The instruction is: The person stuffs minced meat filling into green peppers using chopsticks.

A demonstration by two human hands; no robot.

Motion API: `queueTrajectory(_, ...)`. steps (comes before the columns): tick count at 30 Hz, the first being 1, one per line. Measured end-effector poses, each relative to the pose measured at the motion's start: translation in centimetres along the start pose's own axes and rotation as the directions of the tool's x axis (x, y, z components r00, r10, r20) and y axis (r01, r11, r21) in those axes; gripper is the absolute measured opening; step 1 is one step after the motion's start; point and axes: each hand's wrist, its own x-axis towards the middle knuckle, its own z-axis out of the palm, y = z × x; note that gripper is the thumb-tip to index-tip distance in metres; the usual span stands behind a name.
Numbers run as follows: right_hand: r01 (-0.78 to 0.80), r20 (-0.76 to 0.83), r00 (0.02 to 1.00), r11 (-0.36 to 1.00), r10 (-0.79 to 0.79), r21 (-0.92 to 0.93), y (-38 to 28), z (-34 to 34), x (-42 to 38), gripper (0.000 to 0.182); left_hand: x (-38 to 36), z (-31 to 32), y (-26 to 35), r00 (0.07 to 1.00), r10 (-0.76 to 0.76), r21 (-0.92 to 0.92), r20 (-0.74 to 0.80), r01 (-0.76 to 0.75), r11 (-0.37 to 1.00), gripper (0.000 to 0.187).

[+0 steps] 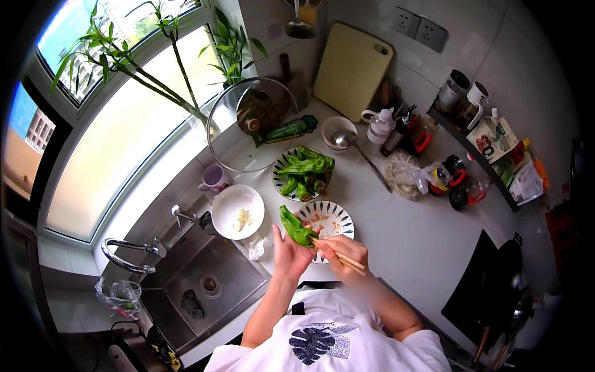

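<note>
In my left hand (291, 252) a long green pepper (294, 225) rests across the fingers, its thumb held off to the side. My right hand (344, 253) is closed around wooden chopsticks (349, 263), whose tips meet the pepper's near end. Just beyond and partly behind the hands is a white plate (344, 218) with a dark leaf-like rim pattern and pinkish bits on it. Behind that plate, a patterned bowl (277, 180) holds several more green peppers (307, 166). Left of my left hand, a white bowl (250, 199) contains pale chopped pieces (242, 219).
A steel sink (180, 273) with a tap (127, 254) lies at the left. A purple mug (215, 178), a glass lid (253, 124) and a bowl (334, 127) with a ladle (365, 158) stand behind. Bottles and a plastic bag (403, 177) sit right; a dark stove (474, 285) is nearer.
</note>
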Motion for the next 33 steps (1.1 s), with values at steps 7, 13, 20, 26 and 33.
queueTrajectory(7, -0.204, -0.045, 0.976, 0.966, 0.214, 0.158, -1.4, -0.8, -0.3, 0.013, 0.9, 0.7, -0.3, 0.988, 0.14, -0.174, 0.058, -0.128, 0.976, 0.049)
queueTrajectory(13, -0.11, -0.038, 0.993, 0.985, 0.116, 0.133, -1.6, -1.2, -0.6, 0.014, 0.9, 0.8, 0.2, 0.981, 0.119, -0.141, 0.155, -0.097, 0.985, 0.048)
queueTrajectory(20, 0.061, -0.02, 0.998, 0.997, -0.063, -0.054, -2.2, -0.6, -1.5, 0.014, 1.4, 2.1, 0.5, 0.986, 0.156, -0.187, -0.052, -0.163, 0.969, 0.047)
queueTrajectory(26, 0.169, 0.011, 0.986, 0.985, -0.169, -0.039, -1.8, -0.4, -1.6, 0.021, 1.1, 3.2, 0.6, 0.98, 0.066, -0.266, -0.188, -0.115, 0.957, 0.049)
queueTrajectory(33, 0.221, 0.112, 0.968, 0.974, -0.225, 0.052, -1.5, -1.7, -0.5, 0.017, 0.7, 3.6, 0.9, 0.971, 0.085, -0.189, -0.222, -0.128, 0.974, 0.049)
